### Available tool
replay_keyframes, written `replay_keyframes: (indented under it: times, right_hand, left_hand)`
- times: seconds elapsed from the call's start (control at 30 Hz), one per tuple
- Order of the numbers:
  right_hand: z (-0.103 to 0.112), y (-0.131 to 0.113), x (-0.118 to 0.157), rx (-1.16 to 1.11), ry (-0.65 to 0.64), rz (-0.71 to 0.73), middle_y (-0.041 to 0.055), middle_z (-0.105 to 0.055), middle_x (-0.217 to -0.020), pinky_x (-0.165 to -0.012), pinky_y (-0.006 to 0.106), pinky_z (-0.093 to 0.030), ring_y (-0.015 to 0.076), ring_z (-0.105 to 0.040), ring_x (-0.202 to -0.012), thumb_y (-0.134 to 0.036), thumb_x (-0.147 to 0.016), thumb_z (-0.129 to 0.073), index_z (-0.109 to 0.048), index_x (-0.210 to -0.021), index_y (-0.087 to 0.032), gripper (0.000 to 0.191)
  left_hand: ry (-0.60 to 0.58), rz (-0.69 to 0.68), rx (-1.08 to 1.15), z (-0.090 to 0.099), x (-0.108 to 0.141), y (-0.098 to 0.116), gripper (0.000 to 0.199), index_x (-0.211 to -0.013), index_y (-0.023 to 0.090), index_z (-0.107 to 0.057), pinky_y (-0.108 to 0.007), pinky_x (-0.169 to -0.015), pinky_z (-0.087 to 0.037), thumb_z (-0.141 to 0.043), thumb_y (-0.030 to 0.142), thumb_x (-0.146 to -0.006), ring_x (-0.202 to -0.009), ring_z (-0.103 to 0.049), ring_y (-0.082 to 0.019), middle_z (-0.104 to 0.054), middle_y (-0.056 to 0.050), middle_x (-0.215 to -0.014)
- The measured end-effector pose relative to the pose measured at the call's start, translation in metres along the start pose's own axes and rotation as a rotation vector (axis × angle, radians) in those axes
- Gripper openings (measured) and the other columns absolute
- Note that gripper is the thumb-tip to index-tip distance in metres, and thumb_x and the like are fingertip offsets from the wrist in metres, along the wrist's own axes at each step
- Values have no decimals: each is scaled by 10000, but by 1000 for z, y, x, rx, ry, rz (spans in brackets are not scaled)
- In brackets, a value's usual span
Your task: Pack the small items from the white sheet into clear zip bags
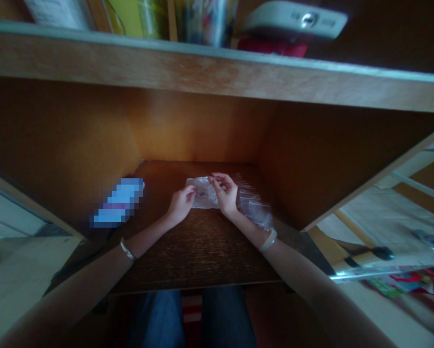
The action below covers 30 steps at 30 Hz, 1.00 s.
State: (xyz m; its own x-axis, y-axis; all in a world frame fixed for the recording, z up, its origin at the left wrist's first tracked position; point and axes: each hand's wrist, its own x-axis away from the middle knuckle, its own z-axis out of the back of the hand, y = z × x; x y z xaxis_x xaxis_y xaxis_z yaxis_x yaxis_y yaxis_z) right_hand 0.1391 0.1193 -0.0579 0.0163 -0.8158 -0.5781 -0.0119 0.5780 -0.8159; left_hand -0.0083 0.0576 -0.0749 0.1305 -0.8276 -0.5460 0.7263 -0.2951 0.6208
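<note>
A clear plastic bag lies on the dark wooden desktop between my two hands. My left hand has its fingers closed at the bag's left edge. At the bag's upper right, my right hand pinches the rim between thumb and forefinger. Something small and dark shows inside the bag, too blurred to name. Beside my right wrist lie more clear plastic bags, partly covered by my forearm.
A phone-like lit screen, pixelated, lies at the left. Wooden panels enclose the desktop at the back and sides. Overhead runs a shelf edge with a white box-like device and other items. My legs are below the front edge.
</note>
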Motion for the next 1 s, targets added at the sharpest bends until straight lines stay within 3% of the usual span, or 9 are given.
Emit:
replay_keyframes:
  times: [0.37,0.7,1.0]
  right_hand:
    - [1,0,1,11,-49,45,53,-674,-962,-712,306,-459,173,-612,-840,-345,-821,-590,-624,-999,-215,223]
    - [-2,5,1,-19,-126,-65,38,-685,-909,-731,315,-490,186,-632,-835,-344,-760,-624,-591,-1025,-213,297]
    - [-1,9,1,161,-233,-78,-1,-701,-852,-774,304,-481,172,-627,-820,-295,-742,-610,-675,-801,-231,109]
  left_hand:
    - [-6,16,5,2,0,3,178,-941,171,-645,-323,-788,-550,-532,108,-820,-854,-692,-195,-722,-77,-964]
    - [37,35,73,4,-1,4,173,-938,174,-648,-351,-828,-545,-531,120,-822,-872,-686,-196,-720,-74,-973]
    - [251,96,310,7,-3,8,144,-955,168,-615,-300,-805,-545,-530,254,-877,-867,-678,-163,-705,-66,-947]
